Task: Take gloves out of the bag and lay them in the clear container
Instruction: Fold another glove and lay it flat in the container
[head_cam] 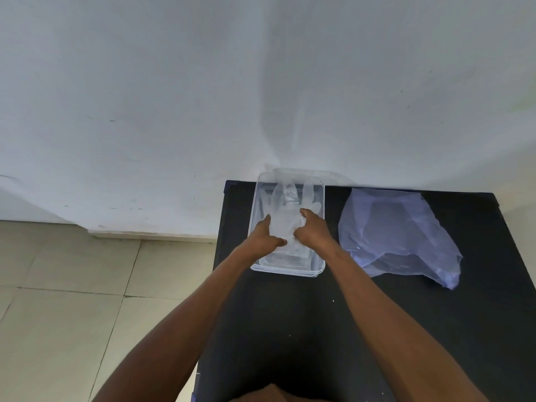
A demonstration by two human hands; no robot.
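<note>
Clear plastic container (pixel 290 272) sits centre frame on the black table (pixel 290 314); both hands reach inside, left hand (pixel 265 235) and right hand (pixel 311 232) pinching a translucent glove (pixel 285 219); bluish bag (pixel 397 236) lies slack at right, apart.

Both hands, left hand (pixel 265 235) and right hand (pixel 311 230), fill the middle of the clear container (pixel 318 227), which sits against the wall (pixel 261 82) at frame center. The crumpled bag (pixel 400 236) blocks the tabletop (pixel 290 329) at right; a bare strip runs between them. Lower center lies open.
</note>
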